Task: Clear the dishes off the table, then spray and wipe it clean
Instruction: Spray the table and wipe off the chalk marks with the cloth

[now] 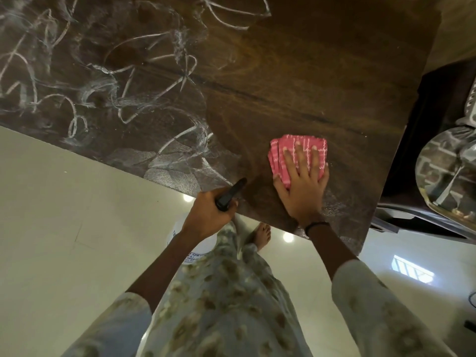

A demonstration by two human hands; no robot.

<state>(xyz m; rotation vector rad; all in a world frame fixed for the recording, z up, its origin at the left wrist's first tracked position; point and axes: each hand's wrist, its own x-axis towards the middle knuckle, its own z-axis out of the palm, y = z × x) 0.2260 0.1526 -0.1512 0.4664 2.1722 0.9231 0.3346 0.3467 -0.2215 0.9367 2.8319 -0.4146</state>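
Pressing one pink cloth [298, 157] flat, right hand [302, 186] fingers straight; left hand [206, 215] grips one spray bottle [192, 243]

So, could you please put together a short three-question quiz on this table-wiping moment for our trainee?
1. True or false: the right hand presses flat on the pink cloth.
2. What does the left hand grip? A) spray bottle B) plate C) sponge
3. Fill in: white streaks cover the table to the ____ of the cloth.

Key: 1 true; 2 A; 3 left.
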